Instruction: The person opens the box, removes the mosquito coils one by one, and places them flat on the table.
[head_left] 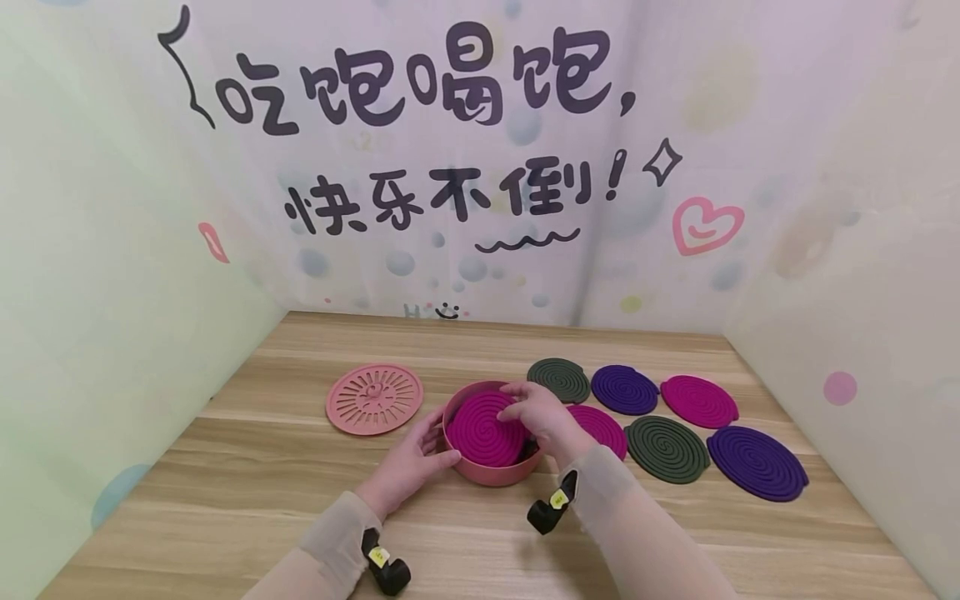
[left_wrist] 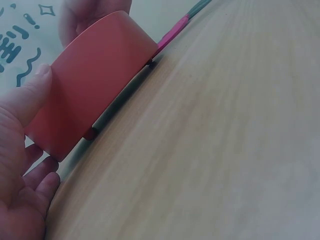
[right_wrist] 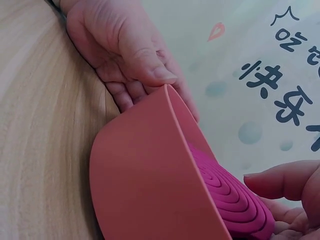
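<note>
A round pink mosquito coil box (head_left: pixel 491 475) without its lid stands on the wooden table. My left hand (head_left: pixel 412 462) grips its left side, the thumb at the rim and the other fingers around the wall, as the left wrist view also shows. Inside the box a magenta mosquito coil (head_left: pixel 487 429) lies tilted, its right part raised. My right hand (head_left: pixel 547 417) holds that coil at its right edge, thumb over the face and fingers beneath in the right wrist view (right_wrist: pixel 287 200). Something dark under the coil is mostly hidden.
The slotted pink lid (head_left: pixel 375 400) lies flat left of the box. To the right are spread several coils: green (head_left: pixel 558 381), purple (head_left: pixel 624 389), magenta (head_left: pixel 699 401), another magenta (head_left: pixel 600 429) partly behind the right hand, green (head_left: pixel 667 449) and purple (head_left: pixel 757 463). Printed curtains enclose the table.
</note>
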